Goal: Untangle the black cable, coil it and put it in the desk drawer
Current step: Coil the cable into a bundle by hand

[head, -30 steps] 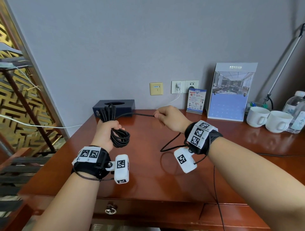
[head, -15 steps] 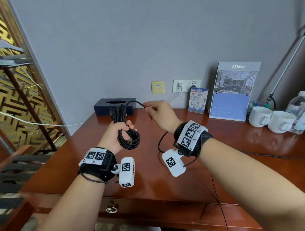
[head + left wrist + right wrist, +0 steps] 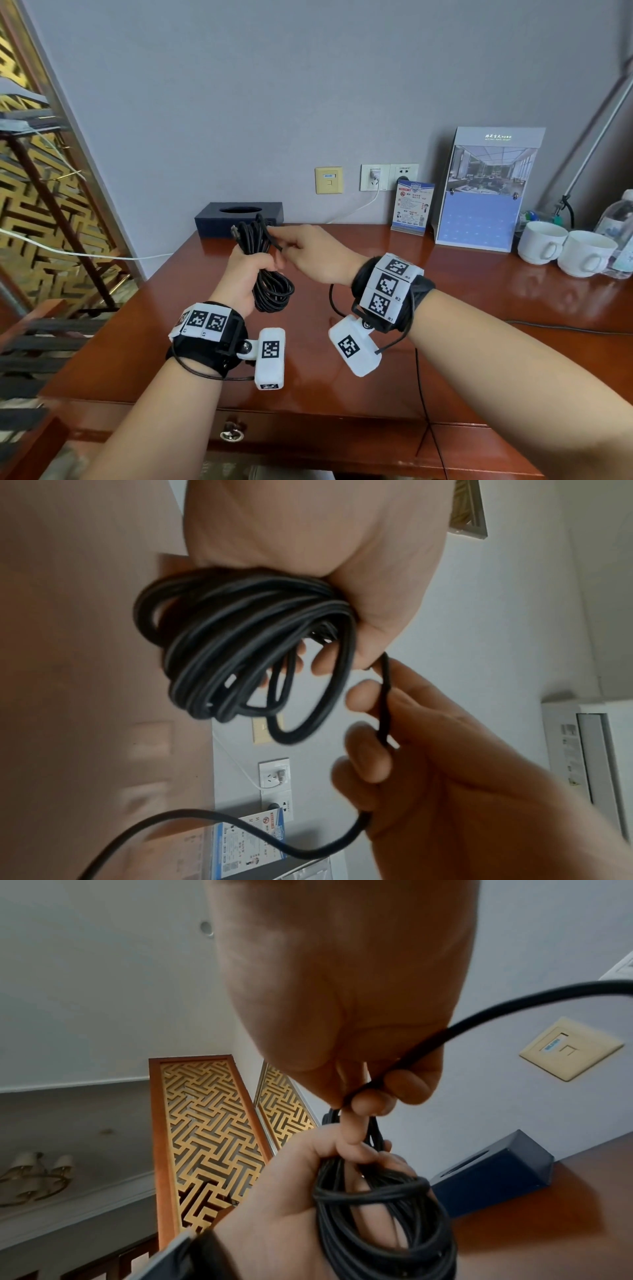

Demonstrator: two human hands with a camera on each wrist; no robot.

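**Coiling mostly done; tail and drawer step remain**

Left hand [image 3: 245, 274] is held above the desk [image 3: 479, 308], fingers curled round a bundle of the black cable [image 3: 265, 270]. Several loops are gathered; they stick out above the fist and hang below it. One plug end shows at the top of the bundle.

Right hand [image 3: 310, 253] is just beside the left, fingers [image 3: 368, 772] curled and pinching the loose run of cable where it meets the bundle. From there the uncoiled tail drops under the right wrist; its far end is out of view.

Judgement: no tangle visible, coiling well along. Left to do: wind in the tail, then stow. Drawer [image 3: 308, 435] in the desk front appears closed, ring pull untouched.
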